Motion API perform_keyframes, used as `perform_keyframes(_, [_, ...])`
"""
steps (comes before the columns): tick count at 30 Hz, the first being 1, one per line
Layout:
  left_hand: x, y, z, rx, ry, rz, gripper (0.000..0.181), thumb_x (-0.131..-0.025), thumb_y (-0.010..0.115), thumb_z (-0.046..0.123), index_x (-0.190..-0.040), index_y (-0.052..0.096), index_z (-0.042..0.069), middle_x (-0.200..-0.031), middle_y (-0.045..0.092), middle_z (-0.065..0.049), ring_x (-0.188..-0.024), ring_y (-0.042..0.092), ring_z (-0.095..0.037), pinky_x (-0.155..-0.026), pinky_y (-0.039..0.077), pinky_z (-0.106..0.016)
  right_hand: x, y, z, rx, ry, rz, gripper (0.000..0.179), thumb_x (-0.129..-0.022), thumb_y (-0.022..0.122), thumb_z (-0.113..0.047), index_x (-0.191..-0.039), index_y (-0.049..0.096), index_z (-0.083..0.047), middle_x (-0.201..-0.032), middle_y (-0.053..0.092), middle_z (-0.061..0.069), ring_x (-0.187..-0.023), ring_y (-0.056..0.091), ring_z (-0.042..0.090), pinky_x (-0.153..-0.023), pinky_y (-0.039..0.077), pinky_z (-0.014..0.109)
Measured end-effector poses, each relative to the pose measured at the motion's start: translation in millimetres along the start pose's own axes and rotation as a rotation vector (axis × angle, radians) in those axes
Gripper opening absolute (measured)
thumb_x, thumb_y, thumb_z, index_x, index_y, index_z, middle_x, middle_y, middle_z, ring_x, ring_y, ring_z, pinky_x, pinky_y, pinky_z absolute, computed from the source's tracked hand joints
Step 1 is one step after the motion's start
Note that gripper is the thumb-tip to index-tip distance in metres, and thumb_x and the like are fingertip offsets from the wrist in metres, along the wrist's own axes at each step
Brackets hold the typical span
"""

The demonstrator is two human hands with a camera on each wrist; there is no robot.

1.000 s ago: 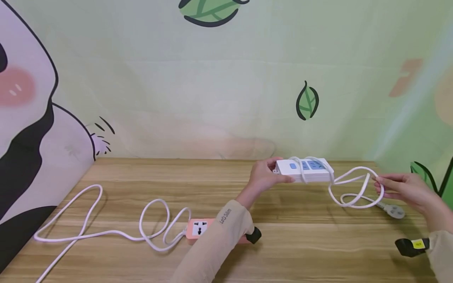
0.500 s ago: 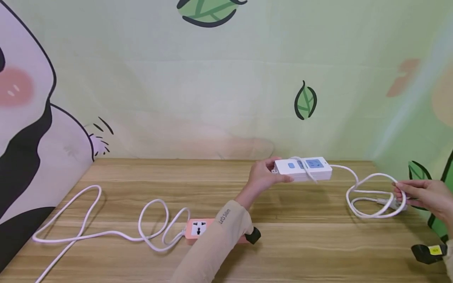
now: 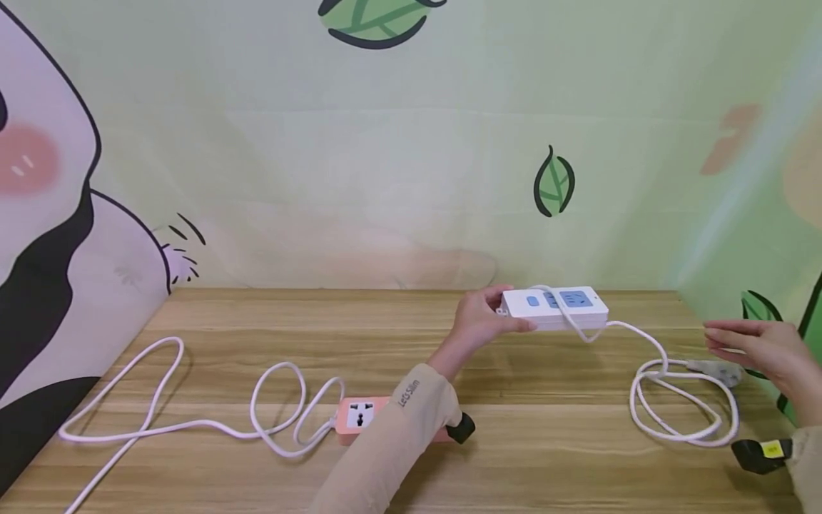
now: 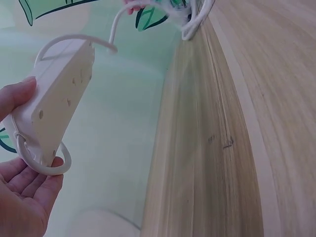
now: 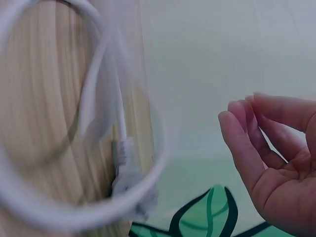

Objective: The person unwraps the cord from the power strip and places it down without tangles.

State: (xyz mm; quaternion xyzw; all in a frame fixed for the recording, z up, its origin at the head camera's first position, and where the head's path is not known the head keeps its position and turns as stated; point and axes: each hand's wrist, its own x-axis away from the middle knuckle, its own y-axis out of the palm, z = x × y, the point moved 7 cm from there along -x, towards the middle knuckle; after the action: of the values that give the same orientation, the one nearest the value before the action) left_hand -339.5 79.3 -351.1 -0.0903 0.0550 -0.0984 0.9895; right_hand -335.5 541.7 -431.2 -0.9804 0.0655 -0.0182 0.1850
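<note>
My left hand (image 3: 478,316) grips the left end of a white power strip (image 3: 521,319) with blue sockets, holding it above the table. In the left wrist view, the thumb and fingers hold the strip's casing (image 4: 59,94) on opposite sides. One turn of its white cord (image 3: 565,314) still crosses the strip; the rest runs right into loose loops (image 3: 683,439). A pale grey plug (image 3: 716,371) lies beyond the loops. My right hand (image 3: 767,350) is above the plug end with nothing in its fingers; in the right wrist view the cord (image 5: 59,219) hangs apart from the fingertips (image 5: 225,118).
A pink power strip (image 3: 352,428) lies on the wooden table (image 3: 546,457), partly hidden under my left forearm. Its white cord (image 3: 212,422) spreads in loops to the left edge. A printed cloth backdrop (image 3: 398,164) rises behind the table and at both sides.
My right hand pulled the cord rightward, taking one turn off the white strip, then let go. The loops have dropped lower. My left hand keeps its grip almost in place.
</note>
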Motion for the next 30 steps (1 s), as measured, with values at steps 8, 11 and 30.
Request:
perform_keyframes(8, [0.9, 3.0, 3.2, -0.002, -0.012, 0.000, 0.054, -0.056, 0.087, 0.015, -0.107, 0.067, 0.016, -0.093, 0.064, 0.010, -0.084, 0.056, -0.008, -0.071, 0.046, -0.025, 14.3, 61, -53, -0.052, -0.030, -0.169, 0.016, -0.085, 0.064, -0.018, -0.100, 0.069, -0.021, -0.092, 0.068, -0.009, -0.083, 0.065, 0.008, -0.072, 0.052, 0.026])
perform_keyframes(11, [0.8, 3.6, 4.3, -0.009, -0.010, 0.000, 0.054, -0.057, 0.087, 0.017, -0.106, 0.067, 0.017, -0.094, 0.065, 0.011, -0.085, 0.056, -0.007, -0.072, 0.046, -0.026, 35.2, 92, -94, 0.055, -0.011, -0.221, 0.024, -0.086, 0.063, -0.022, -0.107, 0.066, -0.010, -0.091, 0.067, -0.012, -0.081, 0.064, 0.003, -0.072, 0.052, 0.022])
perform_keyframes(30, [0.2, 3.7, 7.3, 0.009, 0.004, 0.009, 0.050, -0.057, 0.087, 0.016, -0.102, 0.067, 0.017, -0.090, 0.064, 0.010, -0.082, 0.055, -0.008, -0.068, 0.044, -0.025, 57.1, 172, -156, 0.153, -0.057, -0.418, 0.045, -0.089, 0.056, -0.006, -0.115, 0.042, 0.027, -0.086, 0.067, 0.006, -0.076, 0.064, 0.009, -0.072, 0.053, 0.032])
